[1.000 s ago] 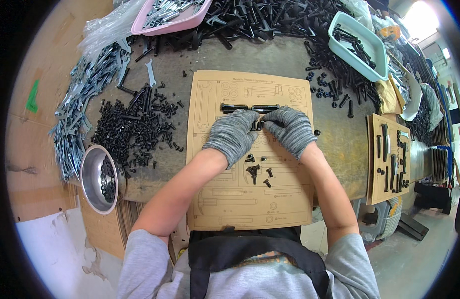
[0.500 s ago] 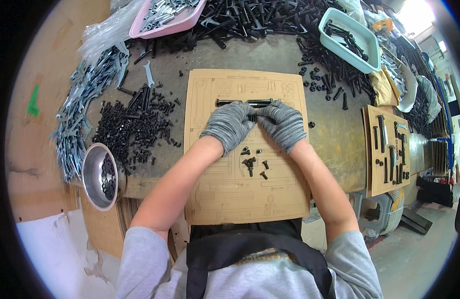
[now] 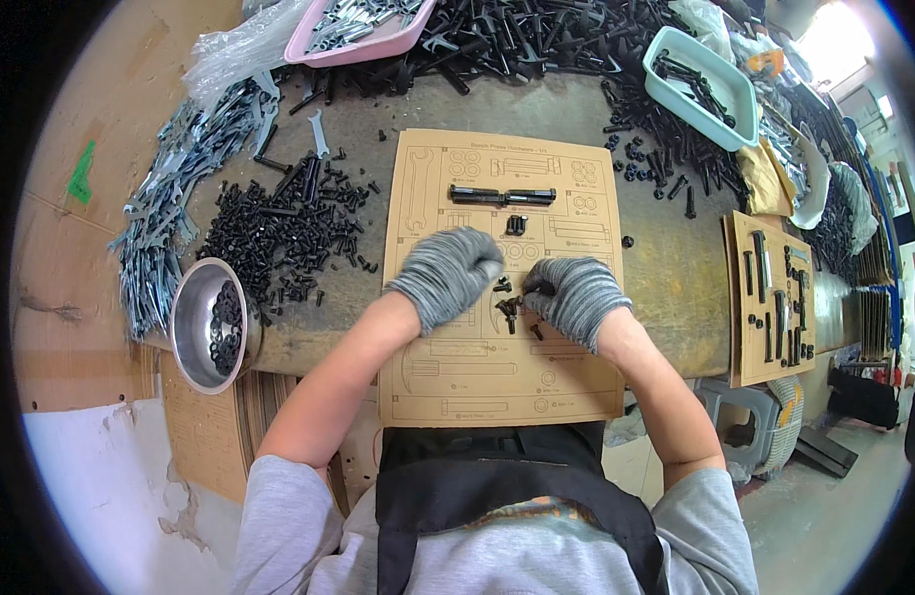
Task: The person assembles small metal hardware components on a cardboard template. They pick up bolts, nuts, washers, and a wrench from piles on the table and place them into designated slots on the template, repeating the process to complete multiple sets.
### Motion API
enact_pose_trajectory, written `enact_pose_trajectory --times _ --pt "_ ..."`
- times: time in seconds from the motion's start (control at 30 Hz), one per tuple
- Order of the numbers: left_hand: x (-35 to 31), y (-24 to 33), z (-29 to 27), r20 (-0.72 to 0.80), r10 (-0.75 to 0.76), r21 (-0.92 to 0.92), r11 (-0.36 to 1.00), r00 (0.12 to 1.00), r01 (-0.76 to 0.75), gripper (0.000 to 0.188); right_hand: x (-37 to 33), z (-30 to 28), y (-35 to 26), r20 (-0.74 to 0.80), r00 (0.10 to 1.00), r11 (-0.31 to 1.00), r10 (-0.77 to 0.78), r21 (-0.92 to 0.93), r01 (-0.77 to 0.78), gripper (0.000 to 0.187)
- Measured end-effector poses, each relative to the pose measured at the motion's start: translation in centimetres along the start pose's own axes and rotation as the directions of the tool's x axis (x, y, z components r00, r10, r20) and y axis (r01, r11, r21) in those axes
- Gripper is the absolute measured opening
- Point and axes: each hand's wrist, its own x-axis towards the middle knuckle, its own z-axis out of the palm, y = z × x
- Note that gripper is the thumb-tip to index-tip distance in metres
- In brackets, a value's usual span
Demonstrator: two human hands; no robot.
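Observation:
A brown cardboard sheet (image 3: pixel 457 402) printed with hardware outlines lies before me. Near its top, two long black bolts (image 3: pixel 502 196) rest end to end, and a small black cluster of short bolts (image 3: pixel 517 226) sits just below them. My left hand (image 3: pixel 447 278), in a striped grey glove, is closed above the sheet's left half with its fingers curled; anything inside is hidden. My right hand (image 3: pixel 576 297), gloved alike, is closed in a pinch beside several loose short black bolts (image 3: pixel 510 313). Its fingertips hide what they may hold.
At the left are a pile of black bolts (image 3: pixel 279 223), a steel bowl (image 3: pixel 186 327) with black rings and a heap of wrenches (image 3: pixel 165 213). A pink tray (image 3: pixel 363 50) and a turquoise tray (image 3: pixel 740 114) stand behind. A filled cardboard sheet (image 3: pixel 740 342) is at the right.
Both hands have come down from the long bolts toward the loose short bolts and moved apart. The short bolt cluster under the long bolts is uncovered. The sheet appears slightly higher and farther right.

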Motion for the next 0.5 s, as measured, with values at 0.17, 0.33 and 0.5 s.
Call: enact_pose_trajectory --times 0.17,0.33,0.5 --pt "0.3 -0.9 -2.1 -0.026 -0.113 0.048 0.992 0.993 0.114 0.02 1.4 -0.8 0.2 0.018 0.998 0.997 0.063 -0.034 -0.062 0.017" --pt "-0.2 0.4 0.4 0.028 0.021 -0.073 0.997 0.999 -0.019 0.023 2.7 -0.3 1.5 -0.195 0.977 0.974 0.081 0.225 -0.036 0.012" --pt "0.5 -1.0 -0.2 -0.021 -0.052 -0.078 0.996 0.998 0.05 0.028 3.6 -0.1 0.5 -0.29 0.951 0.97 0.105 0.24 -0.034 0.013"
